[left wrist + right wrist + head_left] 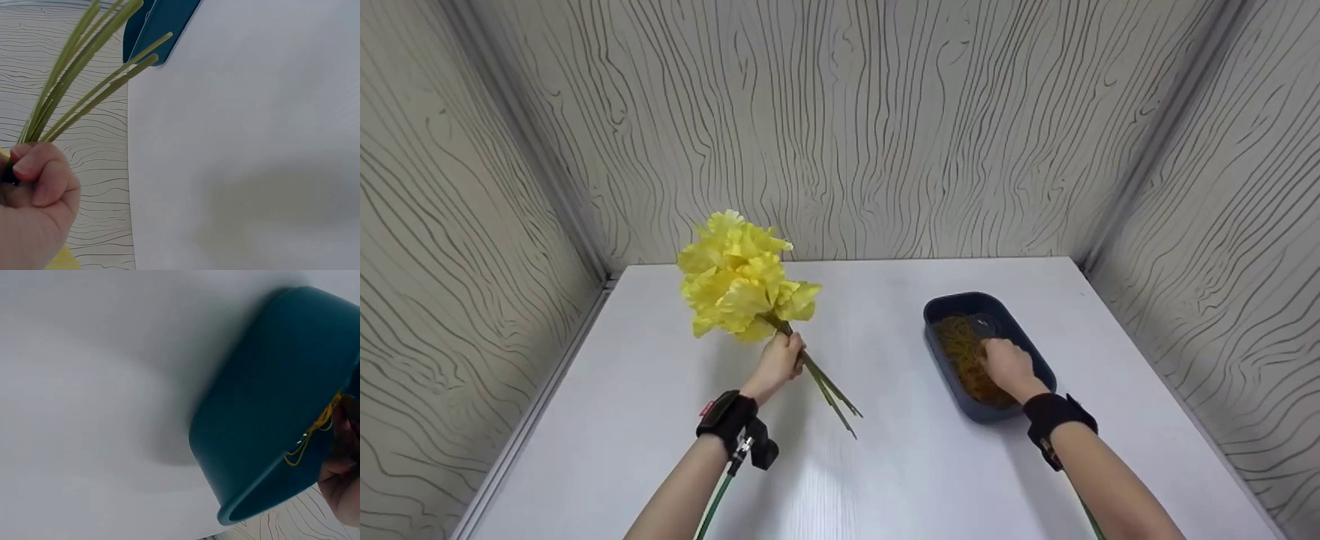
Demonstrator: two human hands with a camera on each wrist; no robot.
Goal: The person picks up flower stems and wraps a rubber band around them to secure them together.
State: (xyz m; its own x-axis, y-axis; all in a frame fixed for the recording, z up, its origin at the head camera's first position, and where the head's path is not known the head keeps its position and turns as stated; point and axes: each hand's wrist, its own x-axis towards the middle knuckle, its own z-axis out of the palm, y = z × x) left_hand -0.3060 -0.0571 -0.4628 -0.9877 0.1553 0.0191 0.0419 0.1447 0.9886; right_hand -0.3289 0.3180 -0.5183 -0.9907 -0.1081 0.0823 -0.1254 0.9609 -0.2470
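Observation:
My left hand grips a bunch of yellow flowers by its green stems, just below the blooms, raised over the table. Seen from the left wrist, curled fingers wrap the stems, whose cut ends stick out past the hand. On the right, a dark blue-green bin holds a heap of yellow-brown rubber bands. My right hand reaches down into it with fingers curled. In the right wrist view, the thumb and fingers pinch at several yellow rubber bands.
Inside the bin, by its far end, lies a clear round item. The white table is bounded by wood-grain panels at the back and both sides. Straps with small devices sit on both wrists, trailing green cables.

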